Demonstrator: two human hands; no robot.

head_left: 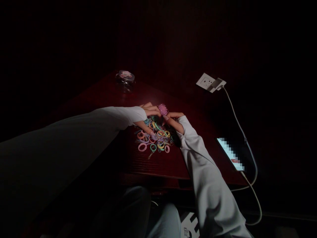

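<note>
- From where I stand the room is nearly black, with the light falling on a dark red bench (158, 168) and the two arms reaching over it.
- The right hand (174, 119) has its thumb and forefinger brought together, and that grip has hold of a frilly pink bundle (162, 109) by its lower edge.
- The pink bundle sits between the two hands, just beyond the middle of the pile.
- The left hand (148, 114) is spread: its fingers stretch out to the left side of the pink bundle, and its thumb is well apart from them, down over the pile. I cannot tell how firmly those fingertips press, if at all.
- Under both hands lies a loose heap of hair ties (160, 144) in pink, green, yellow, orange, purple and blue, several showing as small rings along the near edge.
- A clear jar (125, 86) with its lid (126, 75) on stands farther back, to the left.
- Over to the right, a charger (218, 85) is plugged into a white wall socket (205, 82), and a white cable (231, 105) hangs from it.
- A lit phone (229, 152) lies on the right, with white cable at its lower end.
- Both arms wear pale sleeves (205, 168); the person's knees (166, 221) show below the bench's near edge.
</note>
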